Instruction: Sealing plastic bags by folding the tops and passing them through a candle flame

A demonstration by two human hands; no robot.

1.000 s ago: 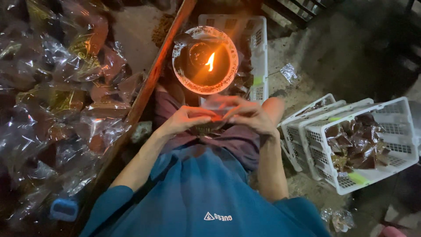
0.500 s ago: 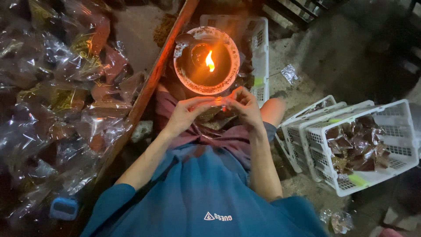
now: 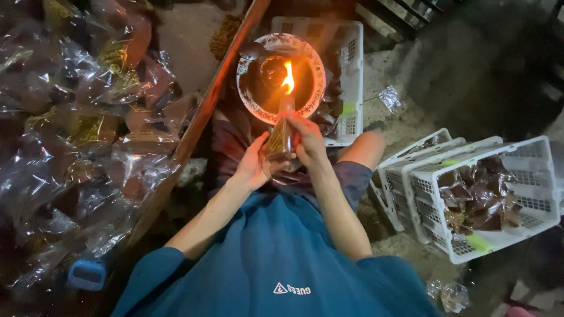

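Just below the flame (image 3: pixel 288 77) in the round bowl (image 3: pixel 249 97), the left hand (image 3: pixel 254 167) and right hand (image 3: pixel 305 141) pinch a small clear packet (image 3: pixel 281 136) (contents brownish, hard to make out), its top edge blurred against the fire.

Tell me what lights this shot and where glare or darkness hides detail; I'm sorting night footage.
Head view: the flame in the round bowl is the main light, warming both hands around the small packet; glare streaks the clear bags; upper-right ground is nearly black.
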